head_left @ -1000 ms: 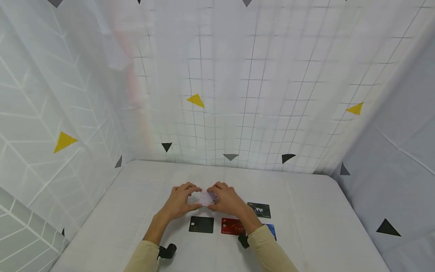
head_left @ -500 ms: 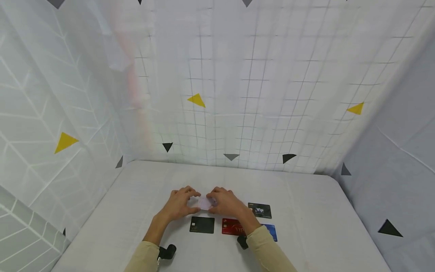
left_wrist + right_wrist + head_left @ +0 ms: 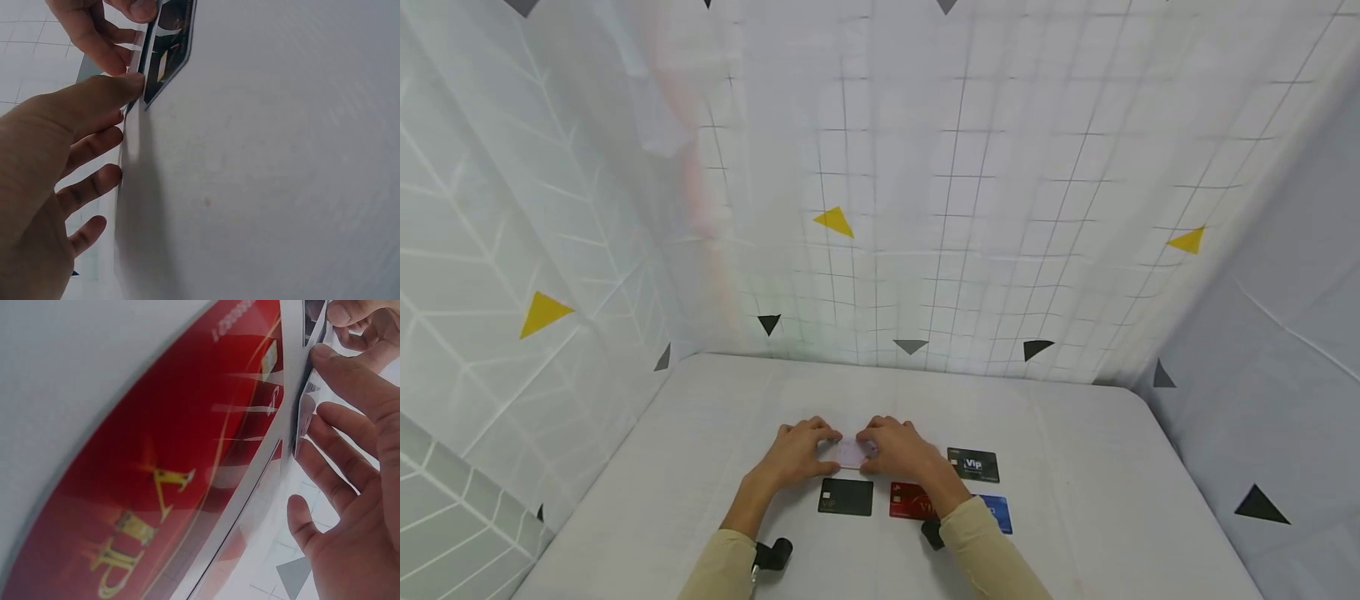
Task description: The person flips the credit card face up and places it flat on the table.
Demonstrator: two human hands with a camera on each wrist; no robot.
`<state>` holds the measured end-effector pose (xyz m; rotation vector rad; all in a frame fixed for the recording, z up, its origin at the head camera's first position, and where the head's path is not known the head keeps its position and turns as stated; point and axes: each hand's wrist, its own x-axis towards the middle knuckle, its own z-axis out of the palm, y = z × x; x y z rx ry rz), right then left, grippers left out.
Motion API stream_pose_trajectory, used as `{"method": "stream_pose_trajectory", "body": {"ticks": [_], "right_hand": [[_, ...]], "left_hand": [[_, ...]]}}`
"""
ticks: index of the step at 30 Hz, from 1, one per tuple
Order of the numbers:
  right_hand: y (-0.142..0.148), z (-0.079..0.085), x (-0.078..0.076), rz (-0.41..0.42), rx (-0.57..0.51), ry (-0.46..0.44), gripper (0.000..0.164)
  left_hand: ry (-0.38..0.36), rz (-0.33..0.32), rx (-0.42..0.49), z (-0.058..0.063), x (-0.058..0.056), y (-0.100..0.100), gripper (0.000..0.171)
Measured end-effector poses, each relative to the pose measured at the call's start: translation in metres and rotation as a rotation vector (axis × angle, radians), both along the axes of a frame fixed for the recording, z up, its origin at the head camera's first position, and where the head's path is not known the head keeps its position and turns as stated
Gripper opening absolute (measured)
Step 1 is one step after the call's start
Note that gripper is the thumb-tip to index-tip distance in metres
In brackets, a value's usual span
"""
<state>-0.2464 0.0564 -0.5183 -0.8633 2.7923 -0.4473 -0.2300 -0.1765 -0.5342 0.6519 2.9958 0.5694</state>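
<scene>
A pale lilac card (image 3: 852,454) is held flat between both hands, close over the white table, just beyond a row of other cards. My left hand (image 3: 797,450) pinches its left end, thumb at the near edge and fingers at the far edge. At the other end my right hand (image 3: 897,450) grips it the same way, covering that part. Directly below the card lies a dark VIP card (image 3: 846,497), whose corner also shows in the left wrist view. A red VIP card (image 3: 181,437) fills much of the right wrist view, beneath the right wrist.
To the right of the right hand lies a dark green Vip card (image 3: 973,467). A blue card (image 3: 998,512) is partly covered by the right sleeve (image 3: 988,542). White patterned curtains (image 3: 880,208) surround the white table (image 3: 1075,467) at the back and sides.
Both hands have drawn the lilac card a short way nearer the person, lower in the head view, closer to the row of cards. The other cards stay put.
</scene>
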Motion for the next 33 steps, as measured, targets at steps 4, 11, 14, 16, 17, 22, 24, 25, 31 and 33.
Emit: {"method": "stream_pose_trajectory", "body": {"ticks": [4,11,14,16,17,22,24,25,31,33], "right_hand": [[0.001,0.001,0.001,-0.003,0.003,0.000,0.052],[0.003,0.003,0.001,-0.002,0.007,0.000,0.052],[0.002,0.002,0.002,-0.002,0.004,-0.005,0.052],[0.001,0.002,0.002,-0.002,0.004,-0.006,0.052],[0.001,0.002,0.002,-0.002,0.005,-0.005,0.052],[0.000,0.003,0.002,-0.002,0.009,-0.006,0.053],[0.000,0.003,0.001,0.001,0.009,-0.005,0.052],[0.000,0.003,0.002,0.000,0.004,-0.005,0.052],[0.009,0.005,-0.001,-0.037,-0.063,0.023,0.049],[0.015,0.007,-0.004,-0.060,-0.081,0.053,0.049]], "left_hand": [[-0.017,0.010,-0.003,0.000,-0.001,0.001,0.047],[-0.060,0.030,0.002,0.003,-0.002,0.004,0.049],[-0.072,0.034,0.004,0.003,-0.002,0.004,0.050],[-0.077,0.038,0.005,0.003,-0.001,0.003,0.050],[-0.078,0.040,0.005,0.002,-0.001,0.003,0.051],[-0.084,0.053,0.019,0.002,-0.001,0.003,0.051],[-0.090,0.056,0.021,0.003,-0.001,0.003,0.052],[-0.090,0.055,0.021,0.004,-0.001,0.003,0.052],[-0.079,0.061,0.016,0.004,-0.001,0.004,0.050],[-0.049,0.072,0.008,0.003,-0.002,0.005,0.048]]}}
